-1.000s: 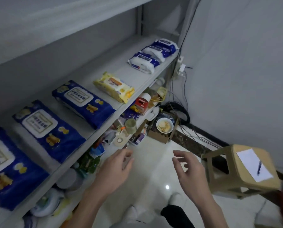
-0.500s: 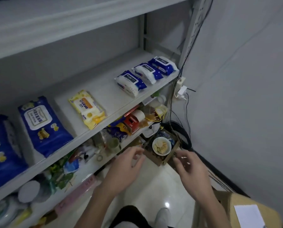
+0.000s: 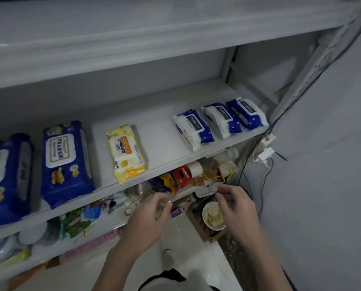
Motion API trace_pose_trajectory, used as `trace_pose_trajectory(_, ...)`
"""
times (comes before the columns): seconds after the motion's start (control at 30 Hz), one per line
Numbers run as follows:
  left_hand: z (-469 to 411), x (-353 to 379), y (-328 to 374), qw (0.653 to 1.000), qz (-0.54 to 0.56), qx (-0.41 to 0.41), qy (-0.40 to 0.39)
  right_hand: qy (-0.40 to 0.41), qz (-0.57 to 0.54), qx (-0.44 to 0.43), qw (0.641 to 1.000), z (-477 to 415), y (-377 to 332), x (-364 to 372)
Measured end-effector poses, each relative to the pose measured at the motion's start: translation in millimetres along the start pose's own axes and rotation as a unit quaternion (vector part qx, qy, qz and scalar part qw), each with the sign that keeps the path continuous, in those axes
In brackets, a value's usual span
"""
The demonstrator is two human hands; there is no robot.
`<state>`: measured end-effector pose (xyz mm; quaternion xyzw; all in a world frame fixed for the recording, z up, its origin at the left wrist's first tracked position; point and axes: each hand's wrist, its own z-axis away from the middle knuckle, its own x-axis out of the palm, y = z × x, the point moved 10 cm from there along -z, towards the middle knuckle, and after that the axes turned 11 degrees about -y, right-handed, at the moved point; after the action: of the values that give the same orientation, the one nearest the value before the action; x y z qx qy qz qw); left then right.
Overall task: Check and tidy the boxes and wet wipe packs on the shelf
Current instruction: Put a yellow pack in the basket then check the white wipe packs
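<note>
Both hands hang loosely curled in front of the shelving with nothing visible in them: the left hand (image 3: 148, 217) has thumb and fingertips close together, and the right hand (image 3: 237, 208) has its fingers bent downward. They are near each other, just before the front edge of the cluttered lower shelf board (image 3: 116, 217).

On the grey metal middle shelf board (image 3: 160, 131) the wet wipe packs lie flat in a row. Two large dark blue wet wipe packs (image 3: 67, 162) sit toward its left end, and a yellow wet wipe pack (image 3: 126, 153) lies near the middle, reaching the front edge. Three small blue-and-white wet wipe packs (image 3: 220, 119) lie side by side, touching, at the right end by the perforated grey upright (image 3: 314, 68). Another grey upper shelf board (image 3: 133, 28) runs overhead.

Below, a red cardboard box (image 3: 183, 178) stands at the lower board's front edge among wrappers. A white bowl of pale food (image 3: 214, 217) sits in a brown cardboard carton (image 3: 198, 226) on the pale tiled floor (image 3: 188, 248). A white plug adapter (image 3: 265, 155) with cables hangs by the grey wall (image 3: 332, 185).

Compared with half a second ago, the hands have risen closer to the lower board, the packs keep the same order, and the tan stool has gone out of view.
</note>
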<state>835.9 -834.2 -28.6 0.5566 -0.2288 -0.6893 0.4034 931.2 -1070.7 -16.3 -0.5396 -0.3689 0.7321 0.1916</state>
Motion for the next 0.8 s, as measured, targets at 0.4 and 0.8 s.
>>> trace_pose_trajectory(0.4,-50,-19,-2,0.994,-0.018,-0.070,0.078,-0.046,0.065,-0.039,0.996,-151,-27,-18)
trace_pose_trajectory(0.8,-59,-1,27,0.974,-0.027,-0.149,0.170,-0.172,0.190,0.046,0.965,-295,-21,31)
